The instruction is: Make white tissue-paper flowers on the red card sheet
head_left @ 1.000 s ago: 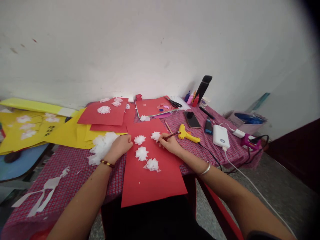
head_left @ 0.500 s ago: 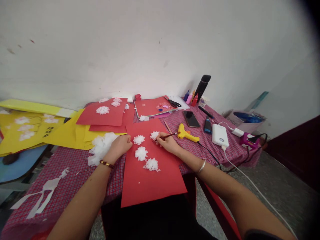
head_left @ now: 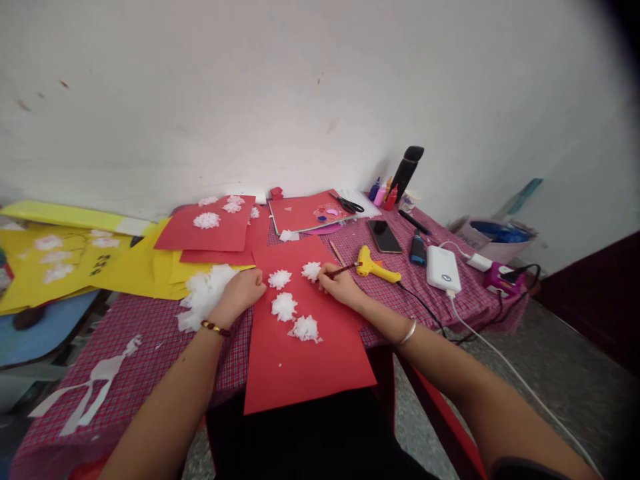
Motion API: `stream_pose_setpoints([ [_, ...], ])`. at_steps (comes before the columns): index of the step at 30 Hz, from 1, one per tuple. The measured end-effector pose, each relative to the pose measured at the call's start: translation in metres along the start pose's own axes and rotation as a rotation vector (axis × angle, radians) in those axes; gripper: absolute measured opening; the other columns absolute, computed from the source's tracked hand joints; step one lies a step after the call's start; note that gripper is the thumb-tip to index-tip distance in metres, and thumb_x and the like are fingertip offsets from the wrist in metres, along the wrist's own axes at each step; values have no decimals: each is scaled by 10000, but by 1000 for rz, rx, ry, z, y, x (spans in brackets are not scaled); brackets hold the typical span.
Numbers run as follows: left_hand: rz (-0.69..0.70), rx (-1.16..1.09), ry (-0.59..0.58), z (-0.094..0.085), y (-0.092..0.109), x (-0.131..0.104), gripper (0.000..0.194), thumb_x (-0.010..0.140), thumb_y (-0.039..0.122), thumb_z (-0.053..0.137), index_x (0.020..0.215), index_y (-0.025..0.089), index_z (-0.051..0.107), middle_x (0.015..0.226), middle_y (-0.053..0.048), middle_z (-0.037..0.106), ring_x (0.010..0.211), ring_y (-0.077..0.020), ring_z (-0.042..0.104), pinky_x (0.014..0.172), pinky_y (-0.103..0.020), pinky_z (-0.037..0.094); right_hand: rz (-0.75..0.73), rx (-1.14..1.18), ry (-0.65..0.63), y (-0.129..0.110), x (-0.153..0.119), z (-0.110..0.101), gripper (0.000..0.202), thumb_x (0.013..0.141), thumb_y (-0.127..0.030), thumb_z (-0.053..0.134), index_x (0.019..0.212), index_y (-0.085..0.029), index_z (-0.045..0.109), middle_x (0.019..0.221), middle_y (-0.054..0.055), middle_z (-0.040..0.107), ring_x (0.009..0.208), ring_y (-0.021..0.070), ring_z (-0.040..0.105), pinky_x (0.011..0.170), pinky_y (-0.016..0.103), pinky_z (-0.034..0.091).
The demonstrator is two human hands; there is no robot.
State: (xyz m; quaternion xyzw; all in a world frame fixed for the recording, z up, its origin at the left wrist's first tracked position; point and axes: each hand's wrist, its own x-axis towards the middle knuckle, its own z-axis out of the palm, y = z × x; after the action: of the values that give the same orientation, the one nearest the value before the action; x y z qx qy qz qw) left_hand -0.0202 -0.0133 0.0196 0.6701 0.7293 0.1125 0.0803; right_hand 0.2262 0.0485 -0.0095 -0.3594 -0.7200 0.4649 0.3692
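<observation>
A large red sheet (head_left: pixel 305 370) lies in front of me with several white paper flowers on it. In my right hand (head_left: pixel 341 285) is a thin dark brush (head_left: pixel 344 269), its handle end pointing right. The fingers are closed round it beside the upper right flower (head_left: pixel 311 270). My left hand (head_left: pixel 246 289) is a loose fist at the sheet's left edge, near the upper left flower (head_left: pixel 279 279); whether anything is inside it is hidden. Under and beside the left wrist sits a pile of white tissue paper (head_left: pixel 203 293). Two more flowers (head_left: pixel 284 306) (head_left: pixel 306 328) lie lower down.
Right of the sheet are a yellow glue gun (head_left: pixel 377 265), a phone (head_left: pixel 384 237), a white power bank (head_left: pixel 443 269) and a purple socket block (head_left: pixel 501 280) with cables. Scissors (head_left: pixel 349 203) and paint bottles (head_left: pixel 385 193) stand behind. Yellow sheets (head_left: pixel 135 267) and paper strips (head_left: pixel 103 380) lie left.
My right hand has shifted very slightly to the right with the brush, its fingers drawn a little back from the upper right flower. My left hand stays in place as the whole view shifts slightly.
</observation>
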Motion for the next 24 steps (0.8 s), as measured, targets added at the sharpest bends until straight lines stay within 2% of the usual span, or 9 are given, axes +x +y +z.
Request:
stream_pose_setpoints([
  [10, -10, 12, -6, 1, -1, 2, 111, 726, 151, 438, 631, 206, 423, 607, 0, 465, 583, -160, 415, 547, -291, 215, 27, 16, 13, 8, 0, -1, 92, 732, -174, 464, 672, -187, 532, 529, -47, 517, 469, 89, 461, 469, 195, 372],
  [16, -9, 8, -8, 1, -1, 1, 115, 724, 158, 437, 624, 209, 413, 593, 6, 444, 569, -160, 404, 544, -291, 214, 43, 18, 9, 3, -2, -1, 98, 774, -210, 479, 704, -181, 540, 566, -35, 549, 474, 86, 471, 462, 192, 371],
  [24, -5, 5, -2, 1, 0, 1, 111, 725, 151, 441, 628, 205, 429, 596, 1, 456, 572, -160, 413, 542, -293, 210, 72, 30, -9, -1, -1, 0, 103, 771, -184, 477, 685, -178, 534, 541, -38, 548, 464, 86, 481, 455, 188, 374],
])
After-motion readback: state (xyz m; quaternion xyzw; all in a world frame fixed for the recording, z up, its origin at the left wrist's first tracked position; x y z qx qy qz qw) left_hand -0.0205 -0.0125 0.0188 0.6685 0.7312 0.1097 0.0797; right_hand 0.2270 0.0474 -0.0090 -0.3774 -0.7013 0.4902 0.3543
